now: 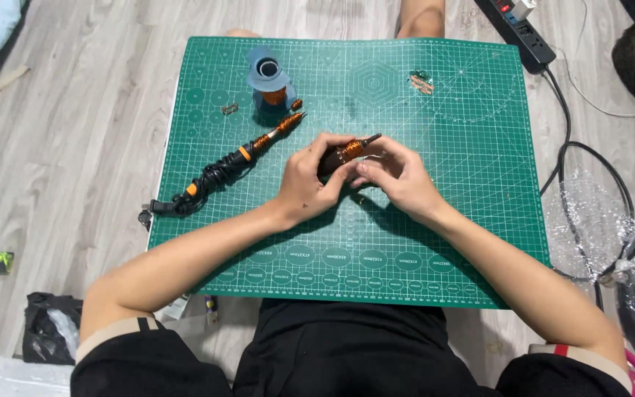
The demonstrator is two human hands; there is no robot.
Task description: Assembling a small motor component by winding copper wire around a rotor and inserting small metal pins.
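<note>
Nearest: black crumpled bag [51,327] on the wood floor at the person's left, clear plastic bags [626,242] at right. Green cutting mat [464,220] with a row of oval markings along its near edge. Both forearms reach in over the mat. Left hand [304,180] and right hand [398,175] meet mid-mat, fingers curled closed around a dark pen-shaped tool [347,152] with an orange-copper band, tip pointing up-right. Left of the hands, touching the mat, a second orange-and-black tool with its cord wound round it [229,167]. Further back, a blue spool stand [270,77]. Far right, a black power strip [527,33], cables trailing down.
</note>
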